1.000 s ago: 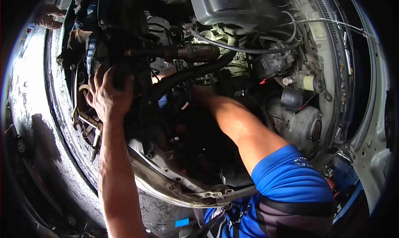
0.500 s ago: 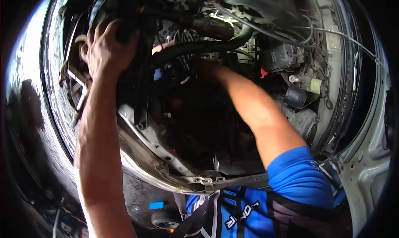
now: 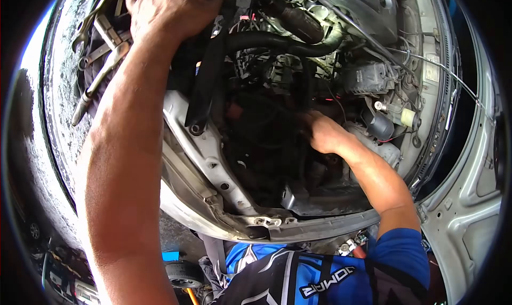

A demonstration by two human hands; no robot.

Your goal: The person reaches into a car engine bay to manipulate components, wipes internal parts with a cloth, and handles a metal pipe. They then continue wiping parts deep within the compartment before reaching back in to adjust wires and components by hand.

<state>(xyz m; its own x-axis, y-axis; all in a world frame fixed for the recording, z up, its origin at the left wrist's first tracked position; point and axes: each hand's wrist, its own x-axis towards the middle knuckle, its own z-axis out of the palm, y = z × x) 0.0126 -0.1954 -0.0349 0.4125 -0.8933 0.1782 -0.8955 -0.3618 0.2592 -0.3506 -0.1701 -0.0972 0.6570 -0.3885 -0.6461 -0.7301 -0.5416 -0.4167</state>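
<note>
My L hand (image 3: 169, 9) is clamped on a dark engine part (image 3: 210, 1), just left of the thick black rubber hose (image 3: 266, 41) running left-right. R hand (image 3: 326, 135) sits well below the hose, can't tell its grip.

engine bay (image 3: 212, 157) | left rim: hand tools (image 3: 100, 53) lying loose

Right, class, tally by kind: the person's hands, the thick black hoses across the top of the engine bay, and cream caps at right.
Hands: 2 (left hand, right hand)
Thick black hoses: 2 (upper hose, lower hose)
Cream cap: 1
Total: 5
</note>
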